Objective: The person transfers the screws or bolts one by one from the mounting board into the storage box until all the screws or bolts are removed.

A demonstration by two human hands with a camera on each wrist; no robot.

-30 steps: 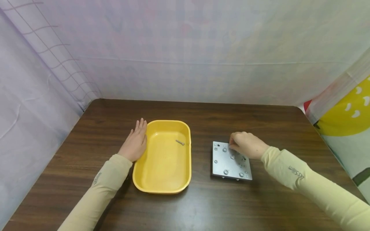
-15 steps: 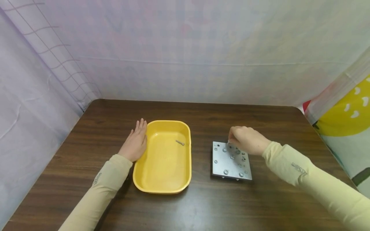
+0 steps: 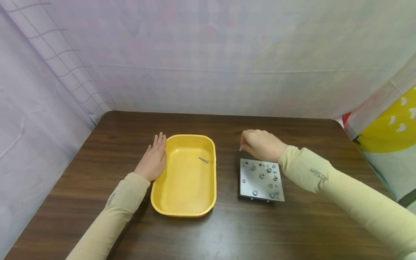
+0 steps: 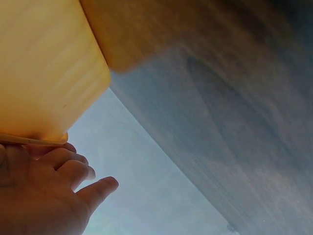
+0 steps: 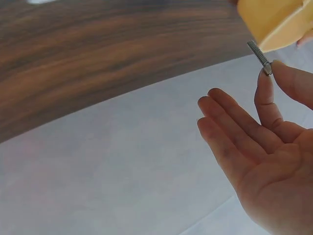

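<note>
Between thumb and index finger my right hand [image 3: 262, 145] pinches a small threaded screw [image 5: 259, 56], its other fingers extended in the right wrist view. This hand is above the table, just beyond the far edge of a square metal plate [image 3: 249, 184] set with several screws and holes. My left hand [image 3: 152, 159] rests with straight fingers along the left rim of a yellow tray [image 3: 182, 215]; in the left wrist view its fingers touch the underside of that rim. Inside the tray, near its right wall, lies another screw [image 3: 203, 159].
The dark wooden table [image 3: 227, 231] carries the tray at left centre and the plate to its right. A pale curtain [image 3: 208, 72] hangs right behind the table's far edge, with another pale cloth [image 3: 39, 144] along the left side.
My right hand has lifted off the plate and moved up and left, carrying a screw away from it. The left hand stays on the tray's rim.
</note>
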